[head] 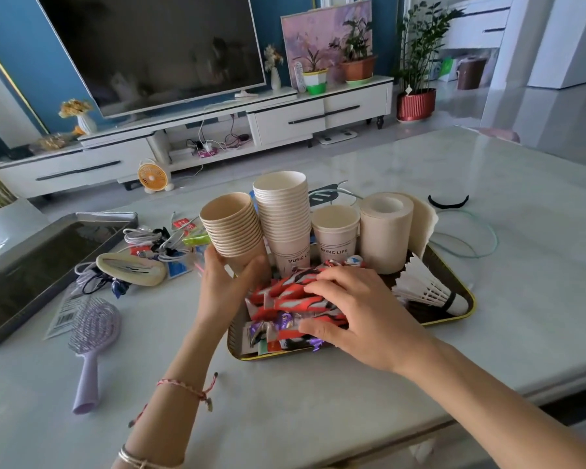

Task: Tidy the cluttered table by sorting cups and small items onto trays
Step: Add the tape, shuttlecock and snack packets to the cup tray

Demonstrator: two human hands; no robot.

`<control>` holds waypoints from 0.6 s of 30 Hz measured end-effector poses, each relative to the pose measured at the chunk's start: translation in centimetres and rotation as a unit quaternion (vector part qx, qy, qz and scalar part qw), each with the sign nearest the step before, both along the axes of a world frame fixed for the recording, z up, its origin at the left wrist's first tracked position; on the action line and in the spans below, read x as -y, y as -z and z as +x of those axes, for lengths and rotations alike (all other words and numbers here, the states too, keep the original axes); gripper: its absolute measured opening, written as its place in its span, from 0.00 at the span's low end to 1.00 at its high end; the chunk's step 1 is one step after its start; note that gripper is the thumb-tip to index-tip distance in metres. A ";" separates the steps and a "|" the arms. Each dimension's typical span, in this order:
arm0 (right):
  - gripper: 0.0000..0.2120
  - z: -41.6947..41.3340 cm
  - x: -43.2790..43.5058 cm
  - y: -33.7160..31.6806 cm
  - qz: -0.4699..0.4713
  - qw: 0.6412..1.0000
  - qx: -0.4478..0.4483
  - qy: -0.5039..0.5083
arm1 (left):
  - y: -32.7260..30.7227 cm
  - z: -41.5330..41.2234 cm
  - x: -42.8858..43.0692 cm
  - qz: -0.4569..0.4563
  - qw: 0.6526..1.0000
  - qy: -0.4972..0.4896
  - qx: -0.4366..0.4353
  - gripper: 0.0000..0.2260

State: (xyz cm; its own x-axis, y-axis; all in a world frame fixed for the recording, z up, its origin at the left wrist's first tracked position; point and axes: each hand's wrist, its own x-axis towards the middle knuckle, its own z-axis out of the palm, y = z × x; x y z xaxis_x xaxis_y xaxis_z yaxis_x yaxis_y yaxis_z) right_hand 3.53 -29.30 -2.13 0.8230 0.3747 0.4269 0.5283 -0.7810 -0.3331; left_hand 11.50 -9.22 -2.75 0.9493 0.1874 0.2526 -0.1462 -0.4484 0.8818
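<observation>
My left hand point(227, 282) grips the bottom of a tilted stack of brown paper cups point(232, 225) at the left edge of the gold-rimmed dark tray point(454, 279). On that tray stand a taller stack of white cups point(283, 211), a single cup point(335, 231) and a paper roll point(384, 228). A white shuttlecock point(427, 289) lies at the tray's right end. My right hand point(356, 313) rests with curled fingers on a heap of red and purple snack packets point(285, 299) at the tray's front.
A second, grey tray point(109, 218) sits at the left. Between the trays lie white cables point(149, 238), a beige hair clip point(132, 267), small packets and a purple hairbrush point(92, 336). A black band point(449, 201) and a green cord point(467, 245) lie beyond the tray, right.
</observation>
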 end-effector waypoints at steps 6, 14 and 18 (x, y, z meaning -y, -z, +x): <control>0.23 0.3 0.7 0.2 0.006 0.999 0.036 0.017 | -0.4 1.1 -0.8 -0.063 0.998 0.019 -0.004 0.26; 0.19 0.5 1.0 0.9 0.043 0.997 0.061 0.028 | -0.2 1.0 -0.3 -0.094 0.992 0.082 0.008 0.24; 0.21 0.6 0.9 0.7 0.039 0.998 0.053 0.026 | -0.4 0.6 -0.8 -0.116 0.987 0.110 0.002 0.24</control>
State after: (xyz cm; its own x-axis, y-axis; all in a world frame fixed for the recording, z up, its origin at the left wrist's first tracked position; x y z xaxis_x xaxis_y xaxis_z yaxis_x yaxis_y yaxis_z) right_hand 4.12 -30.21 -2.86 0.7893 0.2953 0.5383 0.5237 -0.7815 -0.3392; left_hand 12.12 -8.42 -2.32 0.9727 0.0311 0.2302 -0.2202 -0.1910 0.9566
